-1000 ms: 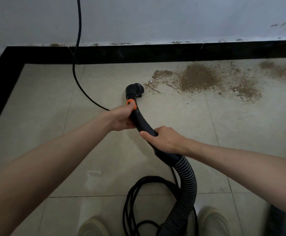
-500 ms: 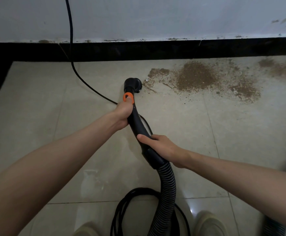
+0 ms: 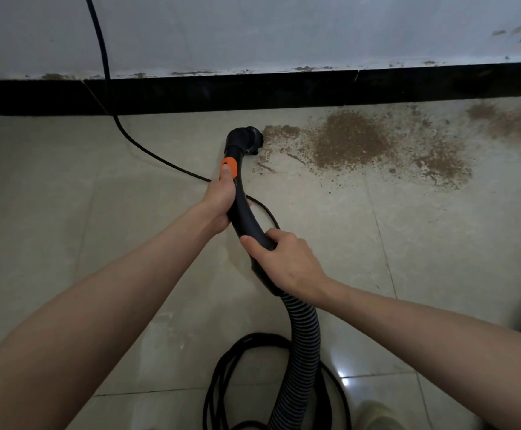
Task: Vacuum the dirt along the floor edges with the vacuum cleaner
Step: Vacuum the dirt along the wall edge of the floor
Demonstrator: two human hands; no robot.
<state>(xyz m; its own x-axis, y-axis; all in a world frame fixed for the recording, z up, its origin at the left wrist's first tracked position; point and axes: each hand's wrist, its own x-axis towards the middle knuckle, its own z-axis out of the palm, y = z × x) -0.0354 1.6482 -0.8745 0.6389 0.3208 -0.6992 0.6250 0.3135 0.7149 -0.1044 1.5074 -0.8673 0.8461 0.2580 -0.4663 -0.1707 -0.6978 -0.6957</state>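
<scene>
The brush nozzle sits low on the tile floor, its bristled edge right against the left fringe of the brown dirt patch, which spreads rightward just in front of the black skirting. From the nozzle the curved black handle tube arcs back toward you, with an orange slider near its top.

Your left hand grips the tube just below that slider, thumb lying up along it with the tip on the orange part, the other fingers curled round the far side and mostly hidden. Your right hand is wrapped round the lower end of the tube, thumb across the top, fingers curled under, right where the ribbed hose joins on. So the tube runs between your two hands, and the nozzle is out past your left fingertips.

The hose drops down from your right wrist toward the bottom edge. A black power cord comes down the white wall, crosses the skirting and slips behind the tube; more of it lies coiled in loops on the floor near you. At the bottom right there's a pale shape, probably your shoe, though it's blurred.
</scene>
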